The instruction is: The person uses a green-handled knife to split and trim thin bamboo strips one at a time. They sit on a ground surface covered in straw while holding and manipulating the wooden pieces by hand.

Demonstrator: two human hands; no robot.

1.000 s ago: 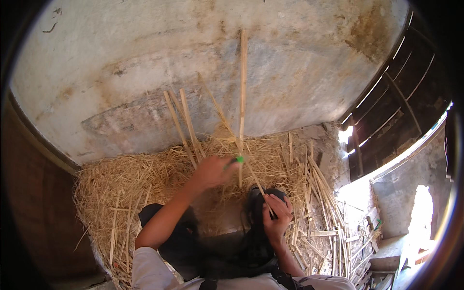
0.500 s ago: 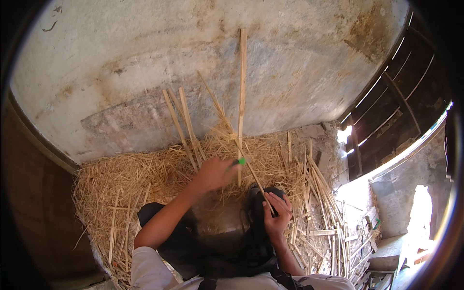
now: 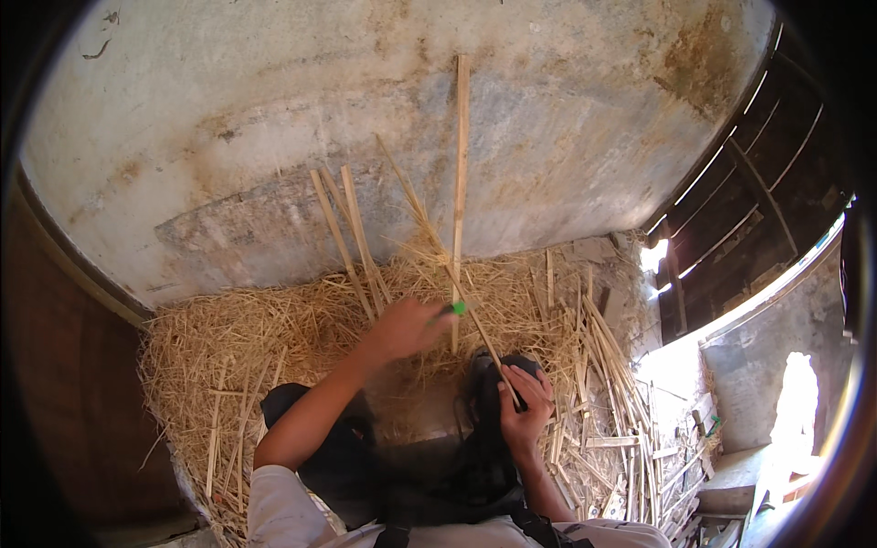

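A person sits on a bed of loose straw (image 3: 228,365) against a stained, pale plaster wall (image 3: 365,137). No packages, labels or containers show. To the left of the fingers, two flat bamboo slats (image 3: 352,242) lean on the wall. The left hand (image 3: 406,329) reaches forward over the straw, its fingers closed around a small green-handled tool (image 3: 454,310) whose tip sticks out to the right. Just beyond those fingers a tall bamboo strip (image 3: 460,183) stands upright against the wall. The right hand (image 3: 525,402) sits lower and nearer the body, fingers curled tight on a thin bamboo sliver (image 3: 457,279) that slants up and leftward past the tool. To the right of the fingers lies a heap of split bamboo sticks (image 3: 612,411).
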